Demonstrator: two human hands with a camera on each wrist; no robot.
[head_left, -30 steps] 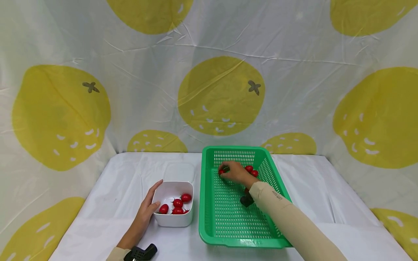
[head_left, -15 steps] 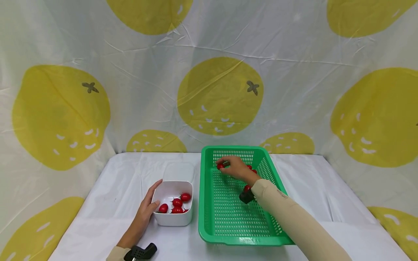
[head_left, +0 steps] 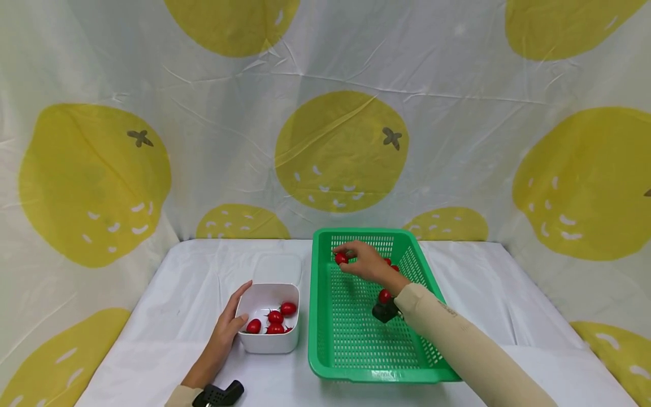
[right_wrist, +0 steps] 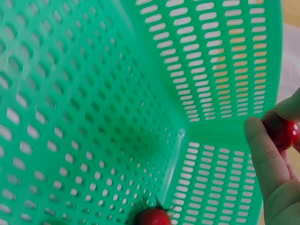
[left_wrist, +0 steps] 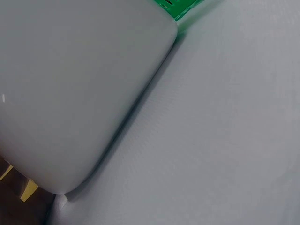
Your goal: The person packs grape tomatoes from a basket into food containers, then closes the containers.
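My left hand (head_left: 226, 322) holds a white square container (head_left: 269, 343) by its left side, thumb at the rim. Several red cherry tomatoes (head_left: 275, 317) with green stems lie inside it. In the left wrist view only the container's smooth outer wall (left_wrist: 84, 93) fills the upper left; the hand's fingers are not distinguishable there. Above the far left part of a green basket (head_left: 319, 316), my right hand (head_left: 366, 264) pinches one cherry tomato (head_left: 341, 258) between thumb and fingertips. The right wrist view shows that held tomato (right_wrist: 281, 131) partly covered by the fingers.
More cherry tomatoes stay in the basket, one (head_left: 384, 296) near the right wrist's black camera (head_left: 385, 311) and others (head_left: 394, 269) behind the hand. A translucent lid (head_left: 277, 268) lies behind the container. White cloth (head_left: 473, 294) covers the table; a lemon-print curtain (head_left: 218, 141) hangs behind.
The right hand has lifted the cherry tomato from the basket's floor, moving slightly up and left in the head view. The left hand and container keep their place.
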